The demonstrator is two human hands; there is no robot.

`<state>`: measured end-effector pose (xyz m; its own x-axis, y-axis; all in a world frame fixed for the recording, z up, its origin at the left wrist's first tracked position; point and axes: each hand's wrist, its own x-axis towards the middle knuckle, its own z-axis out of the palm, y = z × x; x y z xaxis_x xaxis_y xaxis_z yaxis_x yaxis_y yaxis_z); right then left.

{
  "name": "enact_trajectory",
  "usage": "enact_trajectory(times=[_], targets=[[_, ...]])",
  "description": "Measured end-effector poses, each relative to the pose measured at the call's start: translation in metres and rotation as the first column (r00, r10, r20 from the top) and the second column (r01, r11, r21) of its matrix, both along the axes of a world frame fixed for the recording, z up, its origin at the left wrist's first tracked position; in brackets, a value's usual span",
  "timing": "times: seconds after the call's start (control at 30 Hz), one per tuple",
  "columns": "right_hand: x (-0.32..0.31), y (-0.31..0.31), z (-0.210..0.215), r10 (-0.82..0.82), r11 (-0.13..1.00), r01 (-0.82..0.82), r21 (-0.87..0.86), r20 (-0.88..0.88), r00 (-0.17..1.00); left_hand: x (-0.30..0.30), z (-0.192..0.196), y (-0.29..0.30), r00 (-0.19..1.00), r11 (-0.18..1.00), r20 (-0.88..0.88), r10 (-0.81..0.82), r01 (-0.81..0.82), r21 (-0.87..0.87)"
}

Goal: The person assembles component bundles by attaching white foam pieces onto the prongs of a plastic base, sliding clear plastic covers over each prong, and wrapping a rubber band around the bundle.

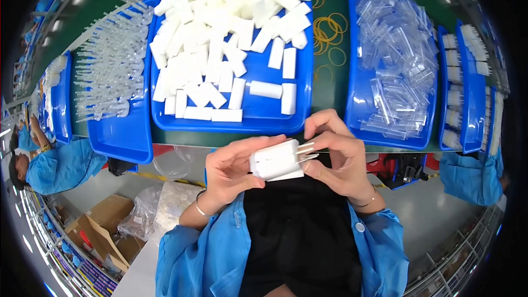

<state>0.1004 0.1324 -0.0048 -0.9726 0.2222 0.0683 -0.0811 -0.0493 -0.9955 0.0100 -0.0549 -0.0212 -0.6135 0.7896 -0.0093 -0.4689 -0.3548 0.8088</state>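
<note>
In front of my chest, just below the table edge, my left hand is closed round a white block-shaped piece. A second white face shows along its underside. Several thin pale prongs stick out of its right end. My right hand is closed at that end, thumb and fingertips bent round the prongs. The nearest tray is blue and heaped with plain white blocks. Whether the held piece is one part or several pressed together, I cannot tell.
A left blue tray holds thin-stemmed translucent parts. Clear plastic pieces fill a right blue tray. Yellow rubber bands lie between trays. Co-workers in blue sit left and right. Cardboard boxes stand below left.
</note>
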Motion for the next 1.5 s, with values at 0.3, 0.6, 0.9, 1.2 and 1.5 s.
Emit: enact_trajectory(times=[0.3,0.6,0.9,1.2,1.5], targets=[[-0.01,0.032,0.024,-0.093,0.899,0.119,0.422,-0.083,0.992,-0.008,0.0,-0.007,0.972,0.995,0.233,-0.02,0.042,-0.09],[-0.03,0.072,-0.004,-0.521,-0.067,0.164,0.984,-0.175,0.835,-0.015,0.003,-0.004,0.88,0.996,0.467,-0.084,0.075,0.038],[-0.02,0.076,0.004,-0.59,0.228,0.447,0.865,-0.243,0.77,-0.014,0.001,0.003,0.981,0.998,0.182,-0.065,0.062,0.02],[0.005,0.044,0.028,-0.689,0.54,0.596,0.595,-0.093,0.718,-0.011,0.001,0.003,1.0,1.0,0.024,0.009,-0.009,-0.018],[0.001,0.016,0.015,-0.252,0.953,0.275,0.122,-0.175,0.952,-0.008,0.001,0.009,0.981,0.991,-0.151,0.12,-0.128,-0.046]])
